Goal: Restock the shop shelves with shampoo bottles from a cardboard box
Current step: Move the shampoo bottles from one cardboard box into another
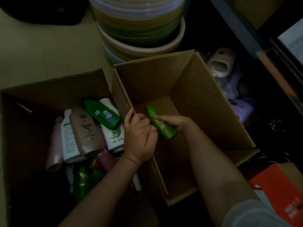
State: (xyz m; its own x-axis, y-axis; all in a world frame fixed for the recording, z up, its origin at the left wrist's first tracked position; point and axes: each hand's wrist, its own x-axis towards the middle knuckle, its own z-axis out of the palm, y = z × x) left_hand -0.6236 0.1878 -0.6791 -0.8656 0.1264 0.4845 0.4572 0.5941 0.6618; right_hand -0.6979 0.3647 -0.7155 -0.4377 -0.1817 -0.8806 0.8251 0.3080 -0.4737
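Two open cardboard boxes stand side by side on the floor. The left box (54,89) holds several shampoo bottles: a brown one (85,131), a green one (102,114), white ones (69,140) and a pink one (55,145). The right box (205,99) shows only bare cardboard inside. My right hand (173,122) grips a green bottle (161,124) over the right box. My left hand (139,136) sits on the wall between the two boxes, fingers curled over its edge, thumb touching the green bottle.
A stack of plastic basins (139,30) stands behind the boxes. To the right is a dark shelf unit (242,30) with white and lilac packs (221,64) low down. An orange-red carton (282,190) lies at the lower right. The scene is dim.
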